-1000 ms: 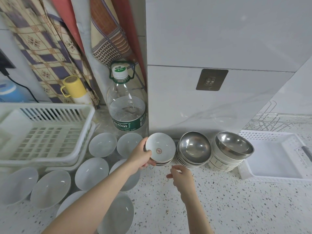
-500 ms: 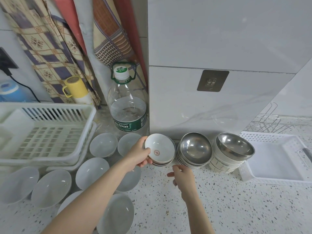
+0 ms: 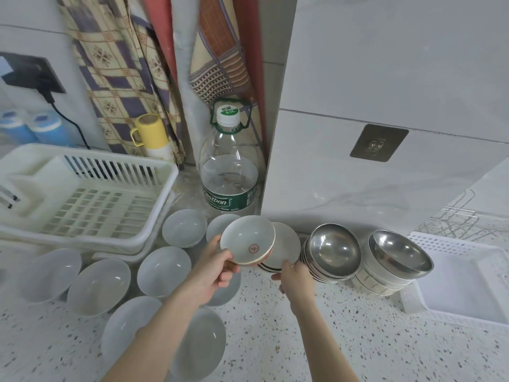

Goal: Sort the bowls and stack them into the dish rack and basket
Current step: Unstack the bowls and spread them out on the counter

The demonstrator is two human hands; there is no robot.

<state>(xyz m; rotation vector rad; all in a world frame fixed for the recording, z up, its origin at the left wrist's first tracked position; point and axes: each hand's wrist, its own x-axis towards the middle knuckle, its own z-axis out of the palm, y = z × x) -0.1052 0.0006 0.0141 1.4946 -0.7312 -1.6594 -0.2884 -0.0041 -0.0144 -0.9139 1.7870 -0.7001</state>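
My left hand (image 3: 217, 267) holds a small white bowl with a red emblem (image 3: 248, 244), lifted and tilted off a short stack of similar small bowls (image 3: 285, 248). My right hand (image 3: 293, 279) grips the front rim of that stack. Right of it stand a stack of steel bowls (image 3: 334, 248) and a steel bowl on white bowls (image 3: 396, 255). Several plain white bowls (image 3: 164, 271) lie on the counter at left. A white dish rack (image 3: 91, 194) sits at far left, a white basket (image 3: 465, 282) at far right.
A large water bottle (image 3: 230, 175) stands against the wall behind the bowls. A yellow mug (image 3: 150, 130) and hanging cloths are behind the rack. A wire rack (image 3: 462, 224) lies behind the basket. Speckled counter (image 3: 275, 340) stretches in front.
My left hand has lifted the top small bowl up and left off the stack. My right hand has moved forward onto the stack's rim.
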